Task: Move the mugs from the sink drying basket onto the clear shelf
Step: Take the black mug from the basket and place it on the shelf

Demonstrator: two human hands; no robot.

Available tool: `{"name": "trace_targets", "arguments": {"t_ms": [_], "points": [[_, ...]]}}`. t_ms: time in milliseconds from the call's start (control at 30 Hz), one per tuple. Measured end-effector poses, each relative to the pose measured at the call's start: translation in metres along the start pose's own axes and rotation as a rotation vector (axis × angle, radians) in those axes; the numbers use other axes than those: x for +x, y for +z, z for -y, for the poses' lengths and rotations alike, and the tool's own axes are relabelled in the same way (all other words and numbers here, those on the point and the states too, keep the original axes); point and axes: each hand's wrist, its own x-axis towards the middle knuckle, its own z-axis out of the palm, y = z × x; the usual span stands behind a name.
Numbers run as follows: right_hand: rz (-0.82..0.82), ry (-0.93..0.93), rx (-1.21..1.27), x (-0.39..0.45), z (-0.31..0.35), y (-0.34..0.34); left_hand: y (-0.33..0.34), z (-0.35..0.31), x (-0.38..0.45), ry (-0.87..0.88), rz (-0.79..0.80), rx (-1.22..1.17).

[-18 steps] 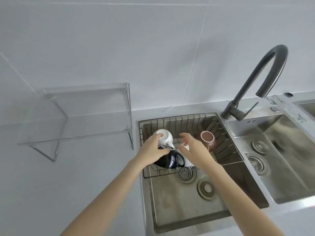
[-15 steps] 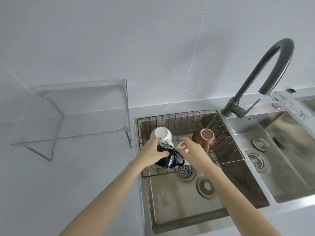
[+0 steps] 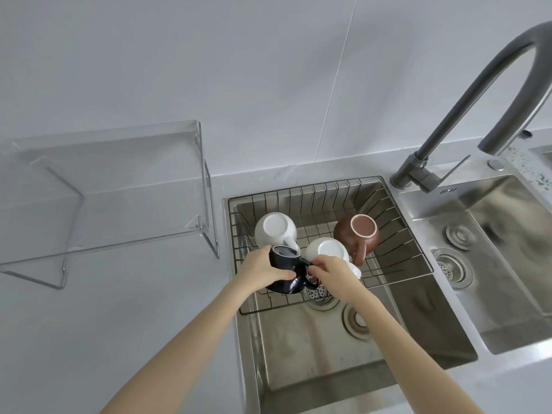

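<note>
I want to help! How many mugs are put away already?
None yet: the clear shelf is bare. Both hands, left hand and right hand, grip the black mug in the drying basket. Two white mugs and a brown mug wait.

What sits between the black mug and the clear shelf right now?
Only bare grey countertop and the drying basket rim, in the head view. The left hand grips the black mug; the clear shelf holds nothing.

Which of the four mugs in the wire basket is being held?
The glossy black mug at the basket's front left: the left hand grips its body, the right hand its handle. Both white mugs and the brown one sit untouched.
</note>
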Motion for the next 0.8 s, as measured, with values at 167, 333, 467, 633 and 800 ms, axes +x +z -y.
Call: {"name": "trace_targets", "arguments": {"t_ms": [167, 333, 467, 633, 800], "points": [[-0.019, -0.018, 0.035, -0.005, 0.004, -0.003, -0.006, -0.003, -0.001, 0.042, -0.026, 0.012], [-0.100, -0.150, 0.141, -0.023, 0.029, -0.030, -0.034, -0.021, -0.020, 0.193, -0.152, -0.026], [-0.217, -0.314, 0.142, -0.040, 0.072, -0.062, -0.072, -0.050, -0.043, 0.335, -0.305, -0.093], [-0.304, -0.543, 0.169, -0.054, 0.149, -0.082, -0.146, -0.071, -0.077, 0.480, -0.475, -0.109], [-0.290, -0.703, 0.117, -0.050, 0.225, -0.063, -0.216, -0.048, -0.097, 0.497, -0.557, -0.130]]}}
